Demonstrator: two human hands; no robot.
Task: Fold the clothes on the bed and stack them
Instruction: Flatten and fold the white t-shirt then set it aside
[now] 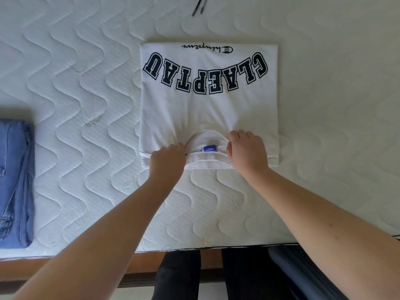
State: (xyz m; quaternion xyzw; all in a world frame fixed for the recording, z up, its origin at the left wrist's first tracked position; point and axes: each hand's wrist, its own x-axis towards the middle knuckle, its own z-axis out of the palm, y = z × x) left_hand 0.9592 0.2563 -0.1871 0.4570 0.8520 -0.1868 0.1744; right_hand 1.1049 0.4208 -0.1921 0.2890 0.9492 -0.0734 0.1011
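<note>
We see a white T-shirt (pixel 208 105) lying flat on the quilted mattress (pixel 86 83), folded into a rectangle with its sleeves tucked out of sight. The large dark lettering on its chest reads upside down from our viewpoint, and the collar (pixel 207 146) sits at the near edge, closest to the person. A small blue label (pixel 209 147) shows inside the collar opening.

Both hands work at the near edge of the T-shirt, 1 on each side of the collar. The left hand (pixel 167 160) has its fingers curled and pinches the fabric just left of the collar. The right hand (pixel 247 149) has its fingers bent down over the fabric just right of the collar and grips it there; the fingertips are hidden under the knuckles. The collar lies between the 2 hands, touching both.

A folded blue garment (pixel 15 182) lies at the left edge of the mattress, well apart from the T-shirt. 2 dark cord ends (pixel 200 6) lie at the far edge.
</note>
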